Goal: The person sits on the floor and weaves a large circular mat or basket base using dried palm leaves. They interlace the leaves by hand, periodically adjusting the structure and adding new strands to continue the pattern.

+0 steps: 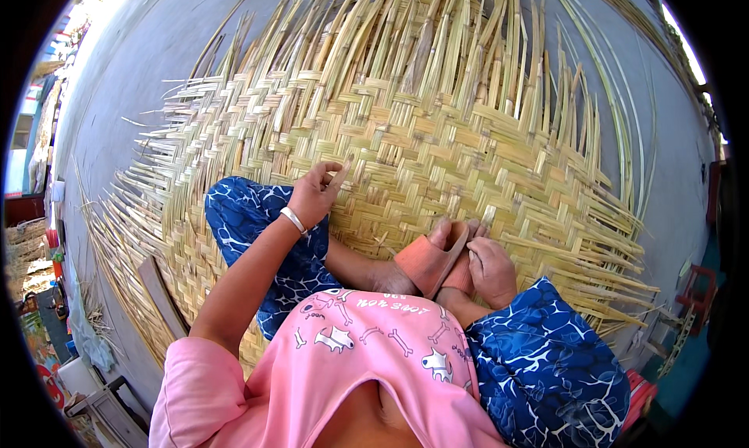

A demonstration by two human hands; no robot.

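Note:
A large woven mat (437,148) of pale yellow-green split-cane strips spreads in front of me and under my legs. Above its left-centre part is my left hand (314,192), a white bangle on the wrist. Its fingers are bent toward each other near the weave, and whatever lies between the tips is too small to make out. Close beside my orange sandals (425,265), my right hand (491,272) is curled with its fingertips down by the mat. What those fingers hold, if anything, is hidden.
Long loose strip ends (437,38) fan out at the far edge, with more along both sides. Grey concrete floor (125,81) surrounds the mat. A flat wooden piece (162,296) lies on the mat's left side. Thin green strips (616,81) lie at far right; household items crowd the left rim.

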